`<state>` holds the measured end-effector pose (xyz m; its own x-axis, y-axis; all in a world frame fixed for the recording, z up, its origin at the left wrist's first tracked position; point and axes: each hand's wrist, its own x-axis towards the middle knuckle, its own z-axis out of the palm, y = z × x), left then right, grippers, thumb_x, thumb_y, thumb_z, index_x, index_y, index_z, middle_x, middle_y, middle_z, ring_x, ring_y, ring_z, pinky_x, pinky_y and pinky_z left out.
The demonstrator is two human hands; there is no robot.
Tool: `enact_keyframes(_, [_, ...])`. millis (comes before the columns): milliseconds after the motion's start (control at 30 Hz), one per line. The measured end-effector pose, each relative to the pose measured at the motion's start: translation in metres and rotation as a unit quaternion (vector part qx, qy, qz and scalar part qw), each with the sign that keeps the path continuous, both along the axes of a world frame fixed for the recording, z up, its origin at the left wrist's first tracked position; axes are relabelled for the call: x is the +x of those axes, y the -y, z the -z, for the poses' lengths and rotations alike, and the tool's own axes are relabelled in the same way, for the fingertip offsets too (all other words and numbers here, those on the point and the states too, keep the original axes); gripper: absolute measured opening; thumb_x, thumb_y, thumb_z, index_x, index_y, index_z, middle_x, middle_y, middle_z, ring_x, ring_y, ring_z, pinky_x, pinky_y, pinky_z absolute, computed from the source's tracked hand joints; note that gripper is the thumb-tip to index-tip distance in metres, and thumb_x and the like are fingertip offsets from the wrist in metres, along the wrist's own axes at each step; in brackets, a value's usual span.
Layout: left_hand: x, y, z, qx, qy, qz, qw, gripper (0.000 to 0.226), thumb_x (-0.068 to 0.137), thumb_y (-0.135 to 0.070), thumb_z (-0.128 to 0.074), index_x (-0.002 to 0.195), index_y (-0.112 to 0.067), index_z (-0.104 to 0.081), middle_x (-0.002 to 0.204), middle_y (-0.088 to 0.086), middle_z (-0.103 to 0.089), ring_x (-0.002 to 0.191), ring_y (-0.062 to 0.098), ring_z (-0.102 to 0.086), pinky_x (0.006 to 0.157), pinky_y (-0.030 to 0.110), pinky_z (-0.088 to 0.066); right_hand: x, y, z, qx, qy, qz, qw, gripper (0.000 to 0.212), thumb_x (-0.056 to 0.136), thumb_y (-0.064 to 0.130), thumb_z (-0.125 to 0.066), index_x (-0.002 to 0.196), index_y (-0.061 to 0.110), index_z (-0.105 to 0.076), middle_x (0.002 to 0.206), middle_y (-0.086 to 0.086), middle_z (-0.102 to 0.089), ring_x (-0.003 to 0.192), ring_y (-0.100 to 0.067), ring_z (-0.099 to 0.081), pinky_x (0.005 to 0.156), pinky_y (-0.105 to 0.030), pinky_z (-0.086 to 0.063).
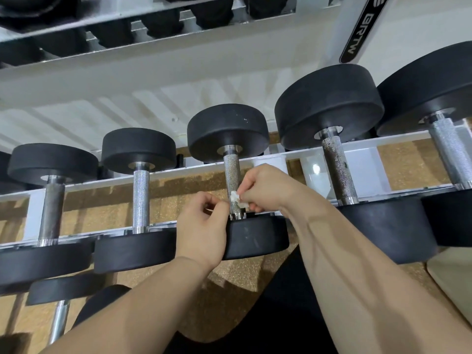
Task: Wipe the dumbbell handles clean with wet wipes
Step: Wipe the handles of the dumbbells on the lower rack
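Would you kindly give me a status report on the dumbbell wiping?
Right hand pinches wet wipe against middle dumbbell handle, near its lower end. Left hand curled beside it, hold unclear. Nothing in the way.

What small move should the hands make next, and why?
Probably slide the wet wipe up the middle dumbbell's handle: the right hand pinches it against the handle's lower end, the left hand is beside it, and the knurled length above is uncovered.

White rack [362,159] carries row of black dumbbells [139,149], side by side
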<state>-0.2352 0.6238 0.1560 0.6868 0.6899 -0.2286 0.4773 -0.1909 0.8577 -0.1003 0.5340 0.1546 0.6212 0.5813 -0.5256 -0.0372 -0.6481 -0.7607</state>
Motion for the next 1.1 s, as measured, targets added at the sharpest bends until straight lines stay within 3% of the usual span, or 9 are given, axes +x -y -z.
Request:
enact_keyframes(67, [-0.001, 0.000, 0.001, -0.001, 0.000, -0.001, 1.000, 0.016, 0.093, -0.025, -0.061, 0.082, -0.013, -0.061, 0.080, 0.000, -0.060, 0.076, 0.015, -0.051, 0.069, 0.030, -0.039, -0.003, -0.001, -0.001, 0.000, 0.012, -0.006, 1.000, 0.025, 0.086, 0.000, -0.060, 0.069, 0.018, -0.065, 0.060, -0.006, -0.063, 0.057, -0.020, -0.060, 0.066, -0.034, -0.058])
enact_keyframes(200, [-0.002, -0.001, 0.002, -0.009, 0.005, -0.002, 1.000, 0.017, 0.092, -0.029, -0.061, 0.079, -0.018, -0.060, 0.081, -0.001, -0.060, 0.078, 0.017, -0.051, 0.071, 0.033, -0.037, 0.015, -0.022, 0.003, 0.087, 0.077, 0.120, 0.986, 0.024, 0.084, 0.006, -0.062, 0.067, 0.021, -0.068, 0.065, 0.003, -0.065, 0.066, -0.020, -0.065, 0.070, -0.044, -0.062])
enact_keyframes(300, [-0.003, -0.003, 0.006, 0.002, 0.013, 0.002, 1.000, 0.020, 0.091, -0.032, -0.061, 0.076, -0.020, -0.060, 0.080, -0.002, -0.059, 0.078, 0.017, -0.052, 0.071, 0.033, -0.036, 0.019, -0.028, 0.003, 0.132, 0.092, 0.157, 0.974, 0.018, 0.083, 0.009, -0.069, 0.071, 0.022, -0.071, 0.064, 0.004, -0.064, 0.065, -0.016, -0.063, 0.068, -0.040, -0.061])
enact_keyframes(500, [-0.003, -0.003, 0.003, 0.010, 0.029, 0.008, 1.000, 0.022, 0.095, -0.031, -0.054, 0.077, -0.023, -0.062, 0.084, -0.007, -0.062, 0.083, 0.003, -0.053, 0.072, 0.019, -0.036, -0.005, 0.001, 0.002, 0.039, 0.045, -0.043, 0.997, 0.020, 0.080, 0.002, -0.071, 0.071, 0.020, -0.075, 0.058, 0.004, -0.067, 0.049, -0.006, -0.057, 0.053, -0.020, -0.051])
enact_keyframes(600, [-0.004, -0.003, 0.005, -0.008, 0.049, 0.005, 0.999, 0.030, 0.087, -0.043, -0.043, 0.078, -0.020, -0.060, 0.083, -0.005, -0.061, 0.083, 0.005, -0.052, 0.074, 0.023, -0.038, 0.000, -0.017, 0.003, 0.064, 0.162, -0.019, 0.985, 0.017, 0.081, 0.007, -0.068, 0.075, 0.019, -0.077, 0.063, 0.008, -0.068, 0.054, 0.001, -0.056, 0.055, -0.010, -0.043])
enact_keyframes(767, [-0.006, -0.003, 0.009, 0.006, 0.086, -0.009, 0.996, 0.041, 0.087, -0.040, -0.034, 0.084, -0.007, -0.058, 0.085, 0.007, -0.059, 0.087, 0.015, -0.051, 0.084, 0.033, -0.040, 0.008, -0.045, 0.006, 0.025, 0.331, -0.049, 0.942, 0.016, 0.091, 0.020, -0.065, 0.098, 0.022, -0.079, 0.094, 0.005, -0.073, 0.083, -0.011, -0.063, 0.079, -0.023, -0.049])
enact_keyframes(933, [-0.007, -0.003, 0.010, -0.007, 0.088, -0.021, 0.996, 0.037, 0.087, -0.041, -0.032, 0.084, -0.016, -0.059, 0.083, -0.004, -0.059, 0.086, 0.008, -0.052, 0.080, 0.037, -0.039, 0.008, -0.017, -0.004, -0.035, 0.329, -0.169, 0.928, 0.010, 0.085, 0.018, -0.073, 0.089, 0.023, -0.080, 0.066, 0.022, -0.055, 0.064, 0.003, -0.053, 0.061, -0.004, -0.033])
enact_keyframes(1000, [-0.007, -0.003, 0.012, -0.013, 0.087, -0.021, 0.996, 0.035, 0.086, -0.042, -0.032, 0.083, -0.021, -0.059, 0.084, -0.007, -0.060, 0.089, 0.003, -0.051, 0.076, 0.034, -0.035, 0.010, -0.019, -0.004, -0.009, 0.345, -0.177, 0.922, 0.006, 0.083, 0.019, -0.076, 0.083, 0.024, -0.079, 0.061, 0.024, -0.053, 0.062, 0.006, -0.053, 0.059, -0.006, -0.034])
enact_keyframes(1100, [-0.007, -0.006, 0.016, 0.002, 0.092, -0.009, 0.996, 0.040, 0.083, -0.050, -0.028, 0.083, -0.023, -0.058, 0.088, -0.005, -0.060, 0.090, 0.008, -0.050, 0.080, 0.033, -0.035, 0.023, -0.038, 0.001, 0.005, 0.406, -0.159, 0.900, 0.011, 0.087, 0.022, -0.069, 0.081, 0.027, -0.078, 0.061, 0.019, -0.055, 0.063, -0.002, -0.053, 0.065, -0.022, -0.040])
